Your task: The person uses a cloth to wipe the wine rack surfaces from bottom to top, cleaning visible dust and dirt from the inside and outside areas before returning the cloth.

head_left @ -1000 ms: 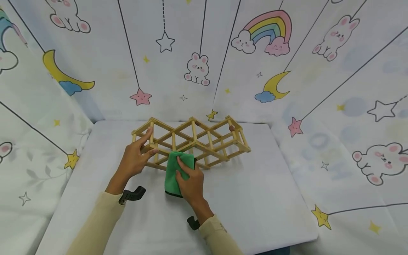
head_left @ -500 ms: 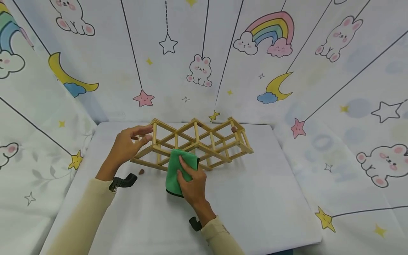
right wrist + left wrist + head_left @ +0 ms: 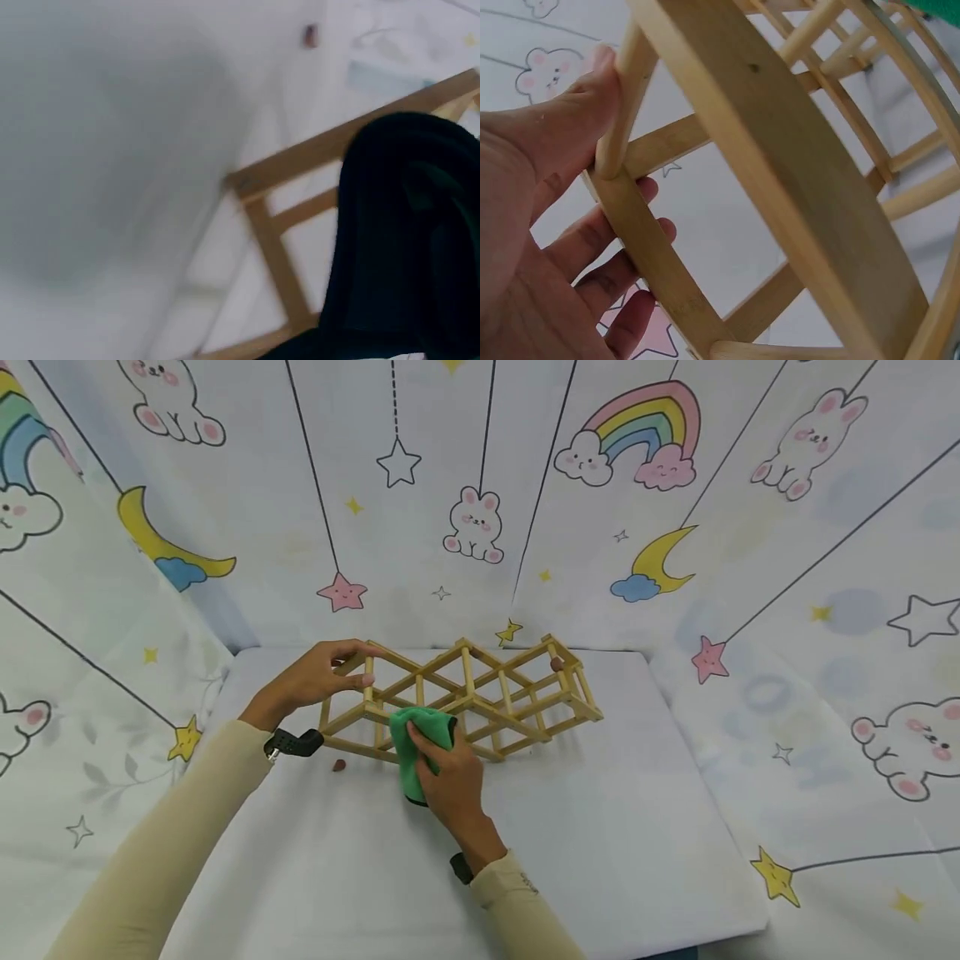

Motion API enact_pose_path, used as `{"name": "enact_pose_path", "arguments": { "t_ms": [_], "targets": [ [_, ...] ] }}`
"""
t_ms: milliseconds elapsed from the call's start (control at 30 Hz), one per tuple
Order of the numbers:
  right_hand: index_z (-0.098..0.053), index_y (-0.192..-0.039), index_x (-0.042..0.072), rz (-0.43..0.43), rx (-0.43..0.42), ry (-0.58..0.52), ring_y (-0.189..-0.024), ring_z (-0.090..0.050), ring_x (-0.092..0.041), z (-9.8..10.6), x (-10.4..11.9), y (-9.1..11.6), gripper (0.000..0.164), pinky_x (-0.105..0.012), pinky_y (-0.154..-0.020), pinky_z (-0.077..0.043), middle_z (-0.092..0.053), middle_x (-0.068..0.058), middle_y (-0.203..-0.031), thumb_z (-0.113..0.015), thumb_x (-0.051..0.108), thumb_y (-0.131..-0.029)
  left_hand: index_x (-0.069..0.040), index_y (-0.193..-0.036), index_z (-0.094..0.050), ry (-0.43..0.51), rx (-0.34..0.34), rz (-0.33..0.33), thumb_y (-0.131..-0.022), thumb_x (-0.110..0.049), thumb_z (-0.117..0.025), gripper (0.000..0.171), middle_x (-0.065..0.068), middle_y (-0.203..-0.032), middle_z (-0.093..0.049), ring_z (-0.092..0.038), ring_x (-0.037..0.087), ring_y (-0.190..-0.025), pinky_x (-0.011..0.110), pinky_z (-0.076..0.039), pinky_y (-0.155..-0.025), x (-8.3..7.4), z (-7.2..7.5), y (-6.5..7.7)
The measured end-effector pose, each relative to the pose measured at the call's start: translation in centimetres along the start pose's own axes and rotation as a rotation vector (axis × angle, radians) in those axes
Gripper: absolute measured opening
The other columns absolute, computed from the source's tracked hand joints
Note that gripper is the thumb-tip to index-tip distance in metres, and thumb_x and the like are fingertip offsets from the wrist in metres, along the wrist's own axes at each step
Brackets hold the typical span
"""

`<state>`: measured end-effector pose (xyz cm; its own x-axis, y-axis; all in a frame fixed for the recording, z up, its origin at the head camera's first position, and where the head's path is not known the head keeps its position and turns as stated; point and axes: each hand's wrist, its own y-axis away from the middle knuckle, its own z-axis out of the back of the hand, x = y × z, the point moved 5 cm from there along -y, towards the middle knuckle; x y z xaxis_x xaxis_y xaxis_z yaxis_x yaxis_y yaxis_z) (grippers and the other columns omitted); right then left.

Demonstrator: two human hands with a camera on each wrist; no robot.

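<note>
Your left hand [image 3: 318,677] grips the left end of the wooden rack [image 3: 468,672] on the worktop [image 3: 600,827]; your right hand [image 3: 454,778] pinches a green cloth [image 3: 407,767] against its near side, some fingers hidden.

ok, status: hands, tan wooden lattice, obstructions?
Left hand grips lattice at left end. Right hand holds green cloth at front. Small brown lump on white table, apparently clear.

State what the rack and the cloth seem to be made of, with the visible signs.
Rack: pale wood, possibly bamboo, smooth with perhaps a faint sheen; the left wrist view shows faint streaks and a dark, knot-like spot.
Cloth: green fabric, perhaps microfibre, with a matt finish; it folds softly and shows no gloss.
</note>
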<state>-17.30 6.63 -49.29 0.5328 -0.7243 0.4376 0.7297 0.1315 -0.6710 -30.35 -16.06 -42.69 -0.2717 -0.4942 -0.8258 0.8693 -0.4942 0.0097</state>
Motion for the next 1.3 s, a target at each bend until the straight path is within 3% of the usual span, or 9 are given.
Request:
{"name": "enact_pose_path", "arguments": {
  "t_ms": [100,200,333,467,633,800,900,1167,1300],
  "targets": [
    [-0.077,-0.134,0.025,0.019,-0.026,-0.009,-0.097,-0.076,-0.030,1.0,-0.2,0.4,0.048,-0.039,-0.073,-0.065,-0.072,-0.023,-0.129,-0.080,0.006,-0.089,-0.016,-0.146,-0.064,-0.017,0.002,-0.022,-0.103,-0.026,-0.074,0.046,0.014,-0.157,-0.054,-0.057,0.037,-0.130,0.061,-0.048,-0.104,-0.4,0.0,-0.1],
    [-0.076,-0.135,0.021,0.137,-0.050,-0.088,-0.100,-0.074,-0.029,1.2,1.9,-0.5,0.044,-0.036,-0.078,-0.065,-0.071,-0.022,-0.128,-0.077,0.006,-0.094,-0.015,-0.143,-0.064,-0.034,0.009,-0.027,-0.103,-0.022,-0.073,0.042,0.016,-0.154,-0.056,-0.058,0.038,-0.131,0.063,-0.049,-0.104,-0.5,0.1,-0.2],
    [-0.073,-0.139,0.025,0.252,0.034,-0.055,-0.104,-0.074,-0.028,-0.2,4.2,-1.7,0.042,-0.034,-0.079,-0.065,-0.071,-0.020,-0.125,-0.073,0.010,-0.100,-0.014,-0.142,-0.064,-0.042,0.024,-0.024,-0.103,-0.022,-0.073,0.040,0.019,-0.154,-0.055,-0.055,0.042,-0.136,0.069,-0.046,-0.109,-0.8,0.1,-0.2],
    [-0.074,-0.136,0.033,0.151,0.132,0.041,-0.100,-0.075,-0.028,-1.0,2.2,-0.7,0.046,-0.035,-0.070,-0.064,-0.071,-0.019,-0.123,-0.078,0.009,-0.097,-0.013,-0.142,-0.062,-0.030,0.044,-0.025,-0.103,-0.024,-0.073,0.041,0.021,-0.156,-0.053,-0.052,0.044,-0.140,0.071,-0.043,-0.112,-1.2,-0.2,-0.1],
    [-0.080,-0.127,0.032,-0.058,0.150,0.046,-0.086,-0.073,-0.023,0.0,-0.6,1.9,0.047,-0.030,-0.061,-0.056,-0.073,-0.017,-0.117,-0.085,0.007,-0.087,-0.013,-0.142,-0.061,-0.025,0.053,-0.028,-0.103,-0.024,-0.073,0.042,0.022,-0.158,-0.051,-0.049,0.045,-0.143,0.071,-0.041,-0.114,-1.2,-0.2,0.0],
    [-0.078,-0.132,0.021,0.117,0.058,-0.149,-0.098,-0.074,-0.027,0.4,1.6,0.7,0.043,-0.033,-0.075,-0.063,-0.072,-0.019,-0.126,-0.080,0.004,-0.092,-0.014,-0.142,-0.061,-0.030,0.052,-0.015,-0.104,-0.025,-0.073,0.042,0.022,-0.160,-0.049,-0.046,0.046,-0.148,0.074,-0.037,-0.116,-1.0,0.1,-0.1],
    [-0.074,-0.138,0.021,0.197,0.055,-0.163,-0.106,-0.073,-0.028,0.0,2.9,-0.8,0.042,-0.034,-0.079,-0.064,-0.070,-0.018,-0.132,-0.074,0.007,-0.099,-0.014,-0.142,-0.062,-0.037,0.047,-0.009,-0.104,-0.024,-0.072,0.041,0.022,-0.161,-0.048,-0.043,0.047,-0.150,0.076,-0.035,-0.117,-1.3,0.1,0.0],
    [-0.080,-0.127,0.032,-0.102,0.130,0.031,-0.088,-0.074,-0.028,0.6,-1.3,1.5,0.046,-0.033,-0.061,-0.057,-0.074,-0.020,-0.123,-0.082,0.006,-0.089,-0.013,-0.141,-0.062,-0.035,0.055,-0.007,-0.105,-0.023,-0.071,0.039,0.021,-0.162,-0.048,-0.042,0.046,-0.151,0.075,-0.033,-0.118,-1.4,-0.1,0.2],
    [-0.078,-0.131,0.026,-0.047,0.061,-0.057,-0.098,-0.075,-0.030,1.2,-0.9,2.0,0.048,-0.037,-0.071,-0.062,-0.072,-0.021,-0.126,-0.081,0.005,-0.089,-0.013,-0.141,-0.061,-0.043,0.052,-0.007,-0.105,-0.024,-0.071,0.039,0.021,-0.162,-0.047,-0.042,0.046,-0.151,0.074,-0.034,-0.119,-1.3,0.0,0.1]
  ]
}}
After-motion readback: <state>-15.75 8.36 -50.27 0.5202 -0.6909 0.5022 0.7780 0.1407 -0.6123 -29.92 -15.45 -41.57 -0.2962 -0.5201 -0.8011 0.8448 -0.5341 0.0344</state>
